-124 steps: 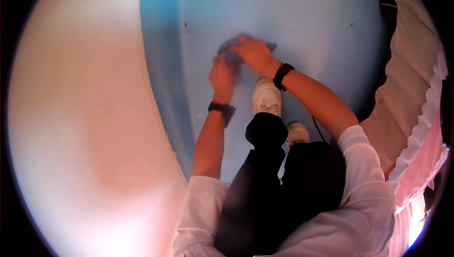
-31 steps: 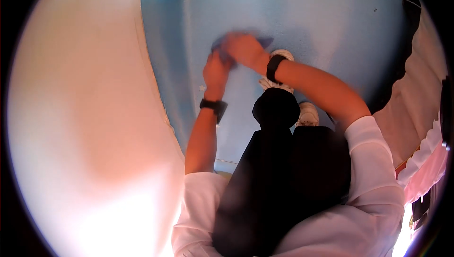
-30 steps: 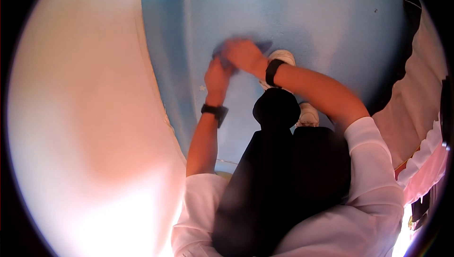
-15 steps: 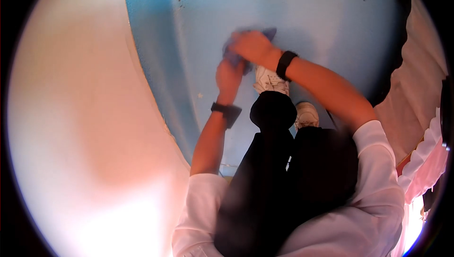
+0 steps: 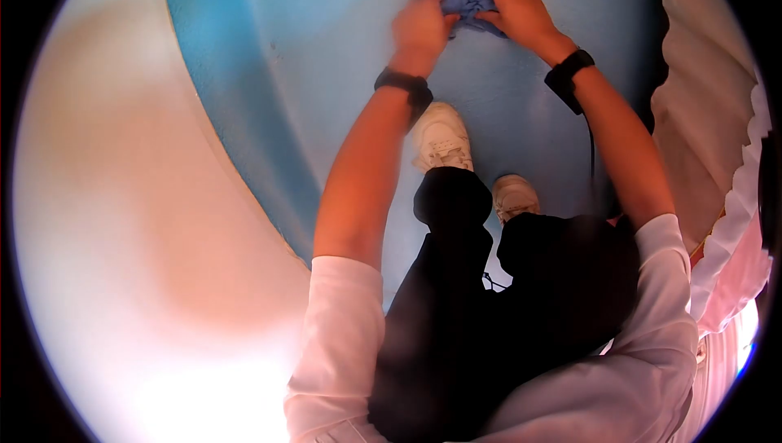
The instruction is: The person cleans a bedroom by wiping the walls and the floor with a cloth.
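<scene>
A crumpled blue-grey cloth (image 5: 468, 4) lies between my two hands, over the light blue floor (image 5: 350, 76) near the top of the view. My left hand (image 5: 421, 29) is closed on the cloth's left side, slightly blurred. My right hand (image 5: 525, 17) grips its right side, with the thumb and fingers pressed into the folds. Both wrists carry black bands. Below the hands are two white shoes, one (image 5: 442, 137) further forward than the other (image 5: 516, 197).
A pale curved surface (image 5: 163, 158) fills the left side, edging the blue floor. On the right hang a beige draped fabric (image 5: 700, 101) and a pink fabric with a white ruffled edge (image 5: 737, 255). A thin black cable (image 5: 592, 149) runs beside my right forearm.
Both hands have moved up and to the right with the cloth. They were overlapping and now stand apart on either side of it, with more of the cloth showing. The view has shifted over the floor.
</scene>
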A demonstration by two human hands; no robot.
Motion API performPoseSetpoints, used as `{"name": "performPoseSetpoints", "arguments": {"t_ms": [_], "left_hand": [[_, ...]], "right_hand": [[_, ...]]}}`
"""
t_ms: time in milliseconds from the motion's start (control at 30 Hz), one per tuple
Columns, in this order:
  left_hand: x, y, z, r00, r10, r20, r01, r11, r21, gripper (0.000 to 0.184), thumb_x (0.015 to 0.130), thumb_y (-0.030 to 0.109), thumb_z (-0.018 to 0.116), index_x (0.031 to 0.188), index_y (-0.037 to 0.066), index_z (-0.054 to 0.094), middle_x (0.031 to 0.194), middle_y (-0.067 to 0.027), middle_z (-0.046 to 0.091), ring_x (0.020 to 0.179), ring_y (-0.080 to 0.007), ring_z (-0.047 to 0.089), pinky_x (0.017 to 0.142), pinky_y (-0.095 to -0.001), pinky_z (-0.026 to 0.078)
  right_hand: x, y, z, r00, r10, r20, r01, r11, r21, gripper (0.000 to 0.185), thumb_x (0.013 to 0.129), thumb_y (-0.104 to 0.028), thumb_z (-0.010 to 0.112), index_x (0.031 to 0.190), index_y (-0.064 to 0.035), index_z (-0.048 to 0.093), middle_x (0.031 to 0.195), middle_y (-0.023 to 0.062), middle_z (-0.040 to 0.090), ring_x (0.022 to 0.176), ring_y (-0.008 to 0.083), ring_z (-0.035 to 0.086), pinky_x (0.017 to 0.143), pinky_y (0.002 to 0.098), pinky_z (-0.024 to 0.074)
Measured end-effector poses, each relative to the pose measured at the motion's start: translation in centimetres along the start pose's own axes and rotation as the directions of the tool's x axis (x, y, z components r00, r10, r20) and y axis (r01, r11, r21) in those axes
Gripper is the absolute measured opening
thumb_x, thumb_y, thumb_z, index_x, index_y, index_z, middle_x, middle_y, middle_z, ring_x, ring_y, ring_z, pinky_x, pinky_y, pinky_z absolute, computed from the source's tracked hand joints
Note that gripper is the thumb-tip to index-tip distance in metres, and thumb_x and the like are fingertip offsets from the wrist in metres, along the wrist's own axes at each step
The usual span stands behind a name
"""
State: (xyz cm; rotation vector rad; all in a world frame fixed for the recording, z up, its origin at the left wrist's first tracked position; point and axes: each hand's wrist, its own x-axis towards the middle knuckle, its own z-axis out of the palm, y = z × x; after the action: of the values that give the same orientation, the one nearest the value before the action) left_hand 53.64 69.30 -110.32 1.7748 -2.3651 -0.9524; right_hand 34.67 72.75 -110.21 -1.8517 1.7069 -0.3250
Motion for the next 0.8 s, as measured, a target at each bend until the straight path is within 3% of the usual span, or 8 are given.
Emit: {"name": "performPoseSetpoints", "arguments": {"t_ms": [167,300,333,433,500,533,667,800], "left_hand": [[2.0,4.6,-1.6,0.988,0.131,-0.077,-0.136,0.988,-0.068,0.036,0.079,0.025,0.072,0.109,0.008,0.063,0.103,-0.0145,0.064,0.098,-0.0351,0.061,0.081,-0.0436,0.051],[3.4,7.8,-3.4,0.943,0.265,-0.203,-0.295,0.945,-0.14,0.029,0.077,0.02,0.072,0.102,0.006,0.065,0.1,-0.0145,0.064,0.095,-0.0351,0.061,0.079,-0.0417,0.051],[3.5,8.7,-4.0,0.95,0.246,-0.19,-0.283,0.938,-0.199,0.028,0.079,0.016,0.07,0.103,0.005,0.063,0.101,-0.0165,0.062,0.098,-0.035,0.06,0.081,-0.0426,0.049],[2.6,11.1,-3.9,0.941,0.239,-0.238,-0.315,0.877,-0.362,0.026,0.08,0.012,0.069,0.103,0.004,0.062,0.101,-0.0185,0.06,0.099,-0.0347,0.06,0.083,-0.0435,0.048],[1.5,12.0,-2.3,0.877,0.272,-0.396,-0.44,0.786,-0.435,0.026,0.076,0.018,0.073,0.097,0.005,0.065,0.096,-0.0146,0.063,0.091,-0.0346,0.061,0.076,-0.0417,0.05],[0.1,12.2,-1.1,0.914,0.24,-0.328,-0.371,0.825,-0.428,0.026,0.076,0.016,0.073,0.098,0.005,0.063,0.094,-0.0138,0.061,0.086,-0.0343,0.06,0.074,-0.0427,0.05],[-6.3,10.3,5.8,0.959,0.238,0.155,-0.219,0.967,-0.131,0.03,0.076,0.016,0.071,0.102,0.007,0.058,0.096,-0.013,0.059,0.091,-0.0354,0.061,0.074,-0.0444,0.051],[-14.1,7.7,12.0,0.851,0.399,0.343,-0.432,0.901,0.024,0.022,0.079,0.015,0.062,0.1,0.009,0.057,0.091,-0.0126,0.058,0.074,-0.032,0.065,0.06,-0.0431,0.054]], "right_hand": [[-0.7,3.7,-1.8,0.981,0.06,-0.185,-0.041,0.994,0.103,0.042,0.084,-0.029,0.069,0.124,-0.019,0.059,0.103,0.0111,0.058,0.089,0.0298,0.061,0.081,0.0387,0.0506],[-1.0,1.7,-8.2,0.951,-0.014,-0.309,0.093,0.966,0.243,0.039,0.078,-0.01,0.072,0.115,-0.0044,0.061,0.099,0.0182,0.059,0.083,0.0352,0.059,0.068,0.0499,0.0513],[-1.3,-1.5,-10.6,0.919,0.383,-0.096,-0.264,0.777,0.572,0.035,0.075,-0.001,0.071,0.109,-0.001,0.062,0.098,0.0191,0.058,0.09,0.033,0.059,0.077,0.0453,0.0511],[-3.1,1.3,-10.4,0.914,0.043,-0.404,0.033,0.983,0.179,0.041,0.073,0.0,0.071,0.113,-0.003,0.06,0.105,0.0215,0.055,0.097,0.0361,0.058,0.081,0.0429,0.0505],[-5.3,2.5,-10.0,0.881,0.022,-0.472,0.052,0.988,0.143,0.04,0.079,-0.013,0.073,0.117,-0.0101,0.062,0.102,0.0157,0.057,0.09,0.0326,0.06,0.077,0.0403,0.0506],[-6.8,2.8,-9.5,0.865,0.012,-0.501,0.061,0.99,0.128,0.04,0.081,-0.02,0.074,0.119,-0.0136,0.062,0.1,0.0127,0.058,0.087,0.0309,0.06,0.075,0.039,0.0507],[-15.9,4.8,-2.7,0.976,0.172,-0.135,-0.181,0.982,-0.058,0.045,0.078,-0.017,0.075,0.121,-0.0135,0.06,0.104,0.0136,0.057,0.086,0.0331,0.06,0.075,0.0392,0.0518],[-25.2,3.3,3.8,0.965,0.254,0.066,-0.244,0.961,-0.134,0.056,0.072,-0.017,0.077,0.124,-0.0158,0.056,0.112,0.0145,0.054,0.09,0.0342,0.061,0.074,0.041,0.053]]}}
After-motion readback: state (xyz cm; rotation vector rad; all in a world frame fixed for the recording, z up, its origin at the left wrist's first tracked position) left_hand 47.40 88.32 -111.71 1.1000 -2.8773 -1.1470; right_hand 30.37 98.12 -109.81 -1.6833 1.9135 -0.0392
